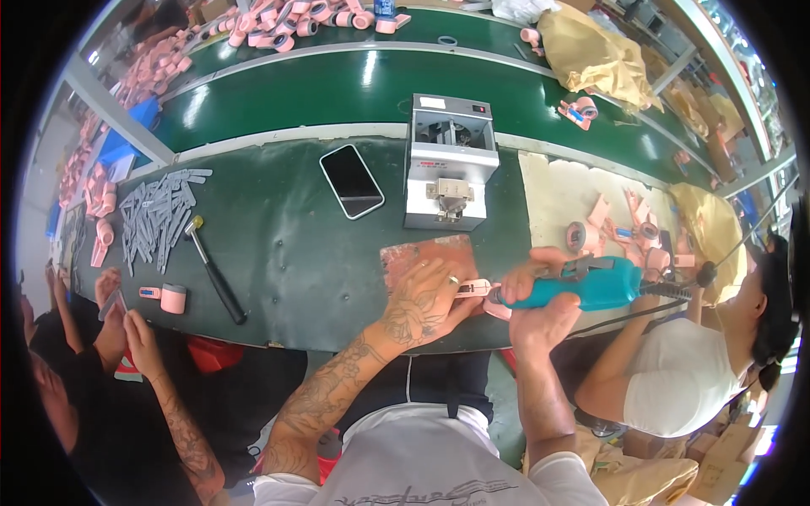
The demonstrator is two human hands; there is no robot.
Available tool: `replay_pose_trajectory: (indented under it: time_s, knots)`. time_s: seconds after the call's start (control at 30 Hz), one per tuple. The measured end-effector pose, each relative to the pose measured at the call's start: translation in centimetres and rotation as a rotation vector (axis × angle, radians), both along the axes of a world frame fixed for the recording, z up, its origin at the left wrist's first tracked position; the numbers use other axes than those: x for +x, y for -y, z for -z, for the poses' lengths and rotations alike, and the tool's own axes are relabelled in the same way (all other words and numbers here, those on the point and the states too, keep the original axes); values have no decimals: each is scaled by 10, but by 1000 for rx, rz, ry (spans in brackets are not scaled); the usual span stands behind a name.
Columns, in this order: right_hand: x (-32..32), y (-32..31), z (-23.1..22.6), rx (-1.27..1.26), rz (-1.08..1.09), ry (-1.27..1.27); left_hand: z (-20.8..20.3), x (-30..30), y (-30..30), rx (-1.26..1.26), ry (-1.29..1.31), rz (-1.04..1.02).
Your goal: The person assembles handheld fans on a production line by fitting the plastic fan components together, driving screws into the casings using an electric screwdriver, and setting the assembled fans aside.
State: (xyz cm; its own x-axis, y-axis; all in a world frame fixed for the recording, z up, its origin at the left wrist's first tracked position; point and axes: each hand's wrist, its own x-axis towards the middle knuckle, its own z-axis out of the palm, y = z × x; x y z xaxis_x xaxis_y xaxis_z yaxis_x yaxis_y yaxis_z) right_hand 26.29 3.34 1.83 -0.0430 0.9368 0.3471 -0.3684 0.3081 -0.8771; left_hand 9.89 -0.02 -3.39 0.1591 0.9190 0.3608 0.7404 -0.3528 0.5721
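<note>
My left hand (422, 305) lies over a worn reddish-brown pad (426, 250) at the table's front edge. Its fingers close on a pink plastic part (472, 288), whose lower portion is mostly hidden by the hand. Wrapped in my right hand (544, 305) is a teal electric screwdriver (609, 283), lying sideways with its tip end toward the pink part. Whether the tip touches a screw cannot be made out. Behind the pad stands a grey metal bench machine (447, 207), with a white-framed phone (352, 181) to its left.
A hammer (217, 271), a heap of grey strips (159, 218) and a pink round-headed piece (173, 298) lie left. Pink parts (624, 232) lie right. Beyond runs a green conveyor (295, 93). Co-workers sit close on both sides; a cable (624, 319) trails right.
</note>
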Motion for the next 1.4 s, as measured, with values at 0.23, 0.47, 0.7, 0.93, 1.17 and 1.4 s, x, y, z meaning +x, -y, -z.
replay_pose_trajectory:
  time_s: [0.23, 0.47, 0.7, 0.93, 1.17, 1.4]
  knots:
    - [-12, -11, 5, 41, -2, 49, 5, -1, -3, 82, 42, 44]
    - [-15, -15, 7, 27, 4, 36, 4, -2, -3, 7, 77, 46]
    - [-16, -16, 4, -7, -14, 44, 6, -2, -3, 80, 84, 38]
    - [-13, -18, 4, -18, -44, 43, 9, 0, -6, 51, 124, 45]
    - [-13, -20, 4, -9, -60, 67, 8, 0, -8, 71, 164, 63]
    - [-12, -18, 5, -21, -71, 61, 8, -2, -6, 28, 200, 89]
